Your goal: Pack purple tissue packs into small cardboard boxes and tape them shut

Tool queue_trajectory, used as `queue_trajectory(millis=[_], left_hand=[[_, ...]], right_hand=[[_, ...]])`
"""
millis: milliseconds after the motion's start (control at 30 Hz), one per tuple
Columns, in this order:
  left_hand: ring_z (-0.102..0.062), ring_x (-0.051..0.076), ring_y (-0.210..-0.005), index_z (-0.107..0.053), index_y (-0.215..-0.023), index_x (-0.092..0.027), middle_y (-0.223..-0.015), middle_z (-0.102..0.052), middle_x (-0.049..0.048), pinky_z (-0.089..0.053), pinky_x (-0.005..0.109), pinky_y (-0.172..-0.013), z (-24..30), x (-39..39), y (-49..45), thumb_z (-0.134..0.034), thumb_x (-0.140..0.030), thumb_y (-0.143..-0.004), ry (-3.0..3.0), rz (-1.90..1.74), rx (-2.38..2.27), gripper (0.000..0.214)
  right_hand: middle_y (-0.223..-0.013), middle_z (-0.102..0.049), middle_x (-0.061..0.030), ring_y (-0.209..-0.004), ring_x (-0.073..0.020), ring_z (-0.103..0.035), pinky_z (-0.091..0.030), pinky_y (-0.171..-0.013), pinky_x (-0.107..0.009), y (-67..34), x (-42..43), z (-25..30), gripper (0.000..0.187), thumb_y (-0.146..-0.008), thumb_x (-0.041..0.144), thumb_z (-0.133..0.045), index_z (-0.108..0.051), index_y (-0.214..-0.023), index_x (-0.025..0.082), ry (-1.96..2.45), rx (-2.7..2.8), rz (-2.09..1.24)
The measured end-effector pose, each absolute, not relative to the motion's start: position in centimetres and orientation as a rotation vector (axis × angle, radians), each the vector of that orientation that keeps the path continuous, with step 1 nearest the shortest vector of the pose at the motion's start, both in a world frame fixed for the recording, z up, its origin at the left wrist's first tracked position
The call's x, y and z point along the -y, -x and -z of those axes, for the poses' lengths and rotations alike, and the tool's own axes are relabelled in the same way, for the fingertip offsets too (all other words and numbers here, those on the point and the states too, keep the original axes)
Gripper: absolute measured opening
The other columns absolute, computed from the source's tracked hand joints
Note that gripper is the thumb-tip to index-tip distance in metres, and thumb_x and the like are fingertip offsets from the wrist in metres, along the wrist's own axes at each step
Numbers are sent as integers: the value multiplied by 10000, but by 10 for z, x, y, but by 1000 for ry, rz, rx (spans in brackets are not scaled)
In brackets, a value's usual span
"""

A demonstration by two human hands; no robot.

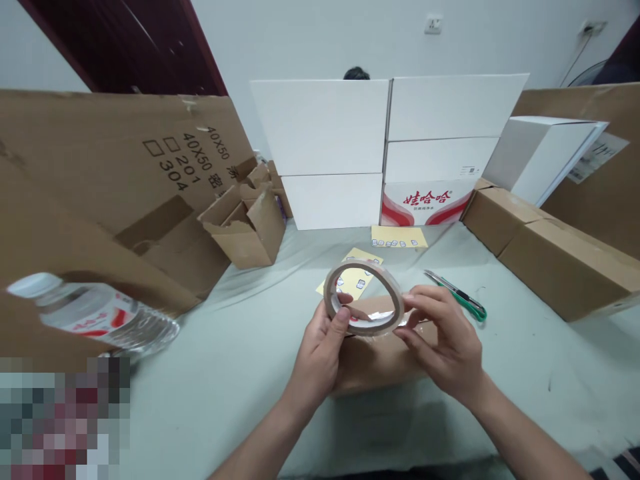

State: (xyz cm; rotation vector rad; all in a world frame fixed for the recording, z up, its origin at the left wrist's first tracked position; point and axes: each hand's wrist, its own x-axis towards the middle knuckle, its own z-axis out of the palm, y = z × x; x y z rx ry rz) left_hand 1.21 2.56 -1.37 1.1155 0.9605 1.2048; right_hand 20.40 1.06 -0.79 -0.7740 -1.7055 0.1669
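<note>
A roll of clear tape (364,273) on a brown core is held up over the table's middle. My left hand (320,353) grips its left side, thumb on the rim and fingers inside the ring. My right hand (443,340) pinches the roll's right edge with fingertips pressed together. Under both hands lies a small brown cardboard box (380,363), partly hidden by them. A green utility knife (457,293) rests on the table just right of my right hand.
Yellow label sheets (399,237) lie behind the roll. White boxes (330,127) and a red-printed carton (425,200) stand at the back. Brown cartons (555,257) line the right; open small boxes (245,227) and flat cardboard (100,180) the left. A water bottle (95,317) lies near left.
</note>
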Motion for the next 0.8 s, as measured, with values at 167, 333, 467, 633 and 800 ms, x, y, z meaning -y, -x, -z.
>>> queue_trajectory(millis=[167, 333, 467, 633, 800], left_hand=[[-708, 258, -987, -552, -1094, -177, -870, -754, 53, -478, 368, -958, 12, -25, -13, -692, -691, -812, -1098, -1214, -944, 603], [-713, 234, -923, -548, -1135, -174, -837, -740, 41, -496, 364, -943, 8, -26, -13, -707, -649, -827, -1049, -1220, -868, 589], [-711, 222, -904, -535, -1135, -194, -766, -665, -13, -518, 351, -890, 1, -28, -12, -708, -602, -853, -998, -1286, -761, 525], [-646, 144, -770, -560, -1202, -214, -709, -590, -49, -479, 260, -783, 5, -31, -1, -573, -573, -959, -1315, -1391, -946, 434], [-625, 142, -689, -575, -1242, -209, -749, -652, -25, -486, 251, -693, 3, -35, 13, -466, -484, -1023, -1691, -1348, -1248, 368]], right_hand=[[-1012, -618, -72, -902, -193, -652, -612, -673, -314, -205, -11, -2, 356, -899, 38, -624, -648, -1166, 273, 778, 1735, 49], [-960, -646, -61, -841, -187, -677, -592, -664, -310, -205, -12, -7, 323, -886, 9, -594, -637, -1067, 273, 786, 1774, 220], [-964, -669, -91, -902, -214, -700, -596, -738, -346, -215, -20, -10, 253, -909, 31, -533, -612, -1043, 231, 683, 1954, 184], [-983, -700, -115, -965, -214, -709, -591, -752, -318, -243, -32, -11, 222, -932, 35, -479, -585, -1021, 209, 594, 2232, -50], [-939, -711, -87, -837, -158, -700, -557, -661, -243, -258, -40, -17, 241, -980, 66, -396, -573, -958, 229, 617, 2378, -148]])
